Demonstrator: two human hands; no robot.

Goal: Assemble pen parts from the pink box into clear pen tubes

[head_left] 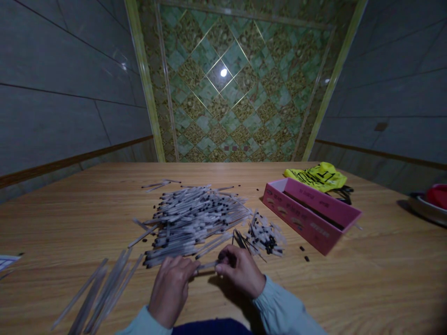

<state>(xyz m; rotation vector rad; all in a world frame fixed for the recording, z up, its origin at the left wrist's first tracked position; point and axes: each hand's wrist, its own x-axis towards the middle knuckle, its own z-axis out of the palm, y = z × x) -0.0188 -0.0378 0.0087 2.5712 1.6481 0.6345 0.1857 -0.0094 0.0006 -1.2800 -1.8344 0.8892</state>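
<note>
Holding a pale, slim stick (pixel 208 265) crosswise between both hands, over the near part of the wooden tabletop (pixel 366 279); cannot tell whether touching the wood or just clear of it. Pinching its right end with the fingers of the right hand (pixel 240 270), bringing thumb and forefinger together with no clear gap. Gripping its left end with the left hand (pixel 175 284), back of the hand upward, bending those fingers over the stick and hiding part of the hold. Facing a wide pile of pale sticks with dark ends (pixel 199 214) just beyond both hands. Showing, at the pile's right edge and near the right hand, a smaller heap of short, dark-tipped pieces (pixel 265 232), plus a few thin black strips (pixel 240 238) between pile and heap. Showing, left of the left hand, several long translucent strips (pixel 108 293) lying at a slant. Showing, farther right, an open pink box (pixel 296 214) set at an angle, two tiny black bits (pixel 304 255) near its front, and a crumpled yellow bag (pixel 317 177) behind.
</note>
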